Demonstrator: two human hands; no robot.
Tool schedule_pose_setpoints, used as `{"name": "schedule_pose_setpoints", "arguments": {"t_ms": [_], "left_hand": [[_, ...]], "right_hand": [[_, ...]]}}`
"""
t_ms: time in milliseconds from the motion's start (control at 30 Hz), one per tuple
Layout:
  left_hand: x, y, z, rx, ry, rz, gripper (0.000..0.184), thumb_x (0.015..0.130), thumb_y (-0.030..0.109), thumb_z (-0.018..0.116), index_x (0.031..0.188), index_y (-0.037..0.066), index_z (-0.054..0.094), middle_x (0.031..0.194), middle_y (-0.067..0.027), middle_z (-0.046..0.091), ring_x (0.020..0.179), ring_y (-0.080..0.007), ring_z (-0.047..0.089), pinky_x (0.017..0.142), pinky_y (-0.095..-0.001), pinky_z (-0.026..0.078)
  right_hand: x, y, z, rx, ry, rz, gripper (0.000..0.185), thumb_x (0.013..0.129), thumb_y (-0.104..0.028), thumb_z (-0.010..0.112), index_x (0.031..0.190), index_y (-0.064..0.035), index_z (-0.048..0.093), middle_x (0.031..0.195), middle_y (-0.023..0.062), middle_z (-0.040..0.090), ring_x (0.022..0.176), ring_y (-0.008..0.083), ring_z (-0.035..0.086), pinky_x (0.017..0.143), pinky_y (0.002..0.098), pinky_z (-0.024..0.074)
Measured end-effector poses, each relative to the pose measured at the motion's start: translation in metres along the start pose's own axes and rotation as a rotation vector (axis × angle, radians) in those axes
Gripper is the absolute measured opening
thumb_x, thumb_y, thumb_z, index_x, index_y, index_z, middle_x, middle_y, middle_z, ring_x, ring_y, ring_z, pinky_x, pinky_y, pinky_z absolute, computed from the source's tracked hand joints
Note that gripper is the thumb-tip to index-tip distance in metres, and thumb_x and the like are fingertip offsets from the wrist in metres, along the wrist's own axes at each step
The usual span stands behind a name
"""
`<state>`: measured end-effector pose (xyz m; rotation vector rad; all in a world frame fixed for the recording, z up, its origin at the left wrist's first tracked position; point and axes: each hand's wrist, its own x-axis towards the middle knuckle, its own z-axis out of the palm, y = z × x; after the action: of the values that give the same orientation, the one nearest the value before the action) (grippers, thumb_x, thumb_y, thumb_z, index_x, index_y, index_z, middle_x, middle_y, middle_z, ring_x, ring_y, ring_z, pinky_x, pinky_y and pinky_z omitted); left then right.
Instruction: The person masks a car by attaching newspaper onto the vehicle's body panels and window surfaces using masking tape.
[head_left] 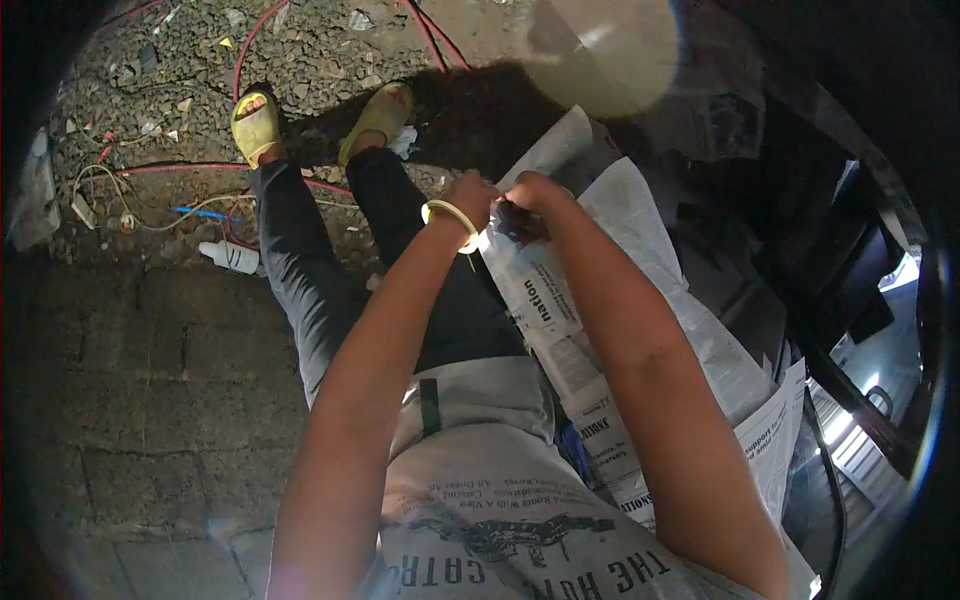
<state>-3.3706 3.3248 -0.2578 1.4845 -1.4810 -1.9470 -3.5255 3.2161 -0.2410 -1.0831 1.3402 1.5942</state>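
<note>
Though fingertips (497,195) indistinct, both hands (474,196) at newspaper (545,310).

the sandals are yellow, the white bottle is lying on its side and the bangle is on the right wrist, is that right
Not quite: the head view shows the bangle on the left wrist, not the right one. The sandals are yellow and the white bottle is lying on its side, as you say.
</note>
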Motion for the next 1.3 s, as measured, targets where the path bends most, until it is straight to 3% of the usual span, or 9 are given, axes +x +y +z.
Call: {"name": "schedule_pose_setpoints", "arguments": {"t_ms": [67,167,467,700,900,1000,1067,1200,1300], "left_hand": [[-0.003,0.009,-0.004,-0.056,0.053,-0.037,0.042,0.081,-0.003,0.062,0.115,0.019,0.075,0.114,-0.0222,0.059,0.105,-0.0385,0.062,0.093,-0.0437,0.052],[-0.001,0.009,-0.003,-0.1,0.062,-0.061,0.039,0.087,0.002,0.058,0.118,0.022,0.073,0.12,-0.0213,0.056,0.111,-0.0402,0.06,0.096,-0.046,0.051],[0.01,0.021,-0.016,0.157,-0.112,-0.178,0.03,0.094,0.017,0.053,0.116,0.009,0.072,0.121,-0.0224,0.059,0.114,-0.0393,0.062,0.099,-0.0468,0.052],[0.04,0.023,-0.025,0.4,-0.505,-0.114,0.031,0.096,0.02,0.052,0.113,0.007,0.074,0.128,-0.0187,0.065,0.115,-0.0364,0.065,0.096,-0.0472,0.054],[0.047,0.014,-0.012,0.466,-0.548,-0.039,0.039,0.101,0.031,0.046,0.116,0.006,0.072,0.128,-0.0174,0.066,0.117,-0.0351,0.065,0.098,-0.0468,0.052],[0.05,0.016,-0.021,0.243,-0.513,-0.251,0.037,0.1,0.03,0.049,0.122,0.009,0.069,0.13,-0.0166,0.065,0.119,-0.0338,0.064,0.098,-0.045,0.053],[0.062,-0.031,0.019,0.381,-0.533,-0.077,0.037,0.102,0.027,0.043,0.124,0.009,0.066,0.125,-0.0184,0.067,0.118,-0.0365,0.063,0.098,-0.0488,0.051],[0.036,0.004,-0.053,0.551,-0.47,-0.003,0.041,0.099,0.033,0.05,0.127,0.007,0.063,0.129,-0.0199,0.065,0.118,-0.0382,0.063,0.098,-0.0479,0.052],[0.035,-0.053,-0.075,0.145,-0.355,-0.403,0.046,0.099,0.039,0.052,0.129,0.006,0.062,0.135,-0.0236,0.059,0.128,-0.0393,0.055,0.104,-0.0499,0.047]], "right_hand": [[0.02,0.017,0.011,0.08,0.102,0.023,0.056,0.076,-0.038,0.076,0.113,0.0028,0.07,0.118,0.0236,0.069,0.107,0.0373,0.068,0.09,0.046,0.053],[0.005,0.007,0.0,-0.012,0.01,-0.001,0.061,0.088,-0.051,0.066,0.135,-0.0117,0.062,0.138,0.0137,0.061,0.125,0.0333,0.06,0.101,0.0552,0.0456],[-0.045,-0.007,-0.037,-0.525,0.001,-0.057,0.048,0.081,-0.044,0.078,0.117,-0.0122,0.073,0.125,0.0087,0.07,0.112,0.0292,0.068,0.09,0.0439,0.0546],[-0.037,0.009,-0.041,-0.549,0.137,-0.224,0.065,0.071,-0.053,0.082,0.111,-0.0028,0.073,0.114,0.0171,0.072,0.104,0.0318,0.07,0.087,0.0448,0.0558],[-0.047,0.003,-0.05,-0.546,0.078,-0.193,0.068,0.071,-0.057,0.081,0.112,-0.003,0.073,0.119,0.0161,0.07,0.107,0.0328,0.069,0.089,0.0458,0.0552],[-0.043,0.006,-0.042,-0.563,0.135,-0.2,0.067,0.07,-0.057,0.082,0.114,-0.0064,0.073,0.12,0.0142,0.07,0.108,0.0318,0.069,0.09,0.0465,0.055],[-0.051,0.006,-0.042,-0.626,0.153,-0.206,0.068,0.068,-0.057,0.082,0.109,-0.0036,0.074,0.113,0.0177,0.071,0.105,0.0328,0.07,0.088,0.0456,0.0554],[-0.028,0.012,-0.032,-0.577,0.288,-0.226,0.044,0.078,-0.038,0.075,0.107,-0.0055,0.075,0.111,0.0181,0.072,0.104,0.033,0.07,0.086,0.0466,0.0561],[-0.042,-0.012,-0.044,-0.516,0.337,-0.185,0.032,0.084,-0.023,0.065,0.11,-0.0066,0.074,0.116,0.016,0.071,0.107,0.0336,0.069,0.087,0.0471,0.0559]]}}
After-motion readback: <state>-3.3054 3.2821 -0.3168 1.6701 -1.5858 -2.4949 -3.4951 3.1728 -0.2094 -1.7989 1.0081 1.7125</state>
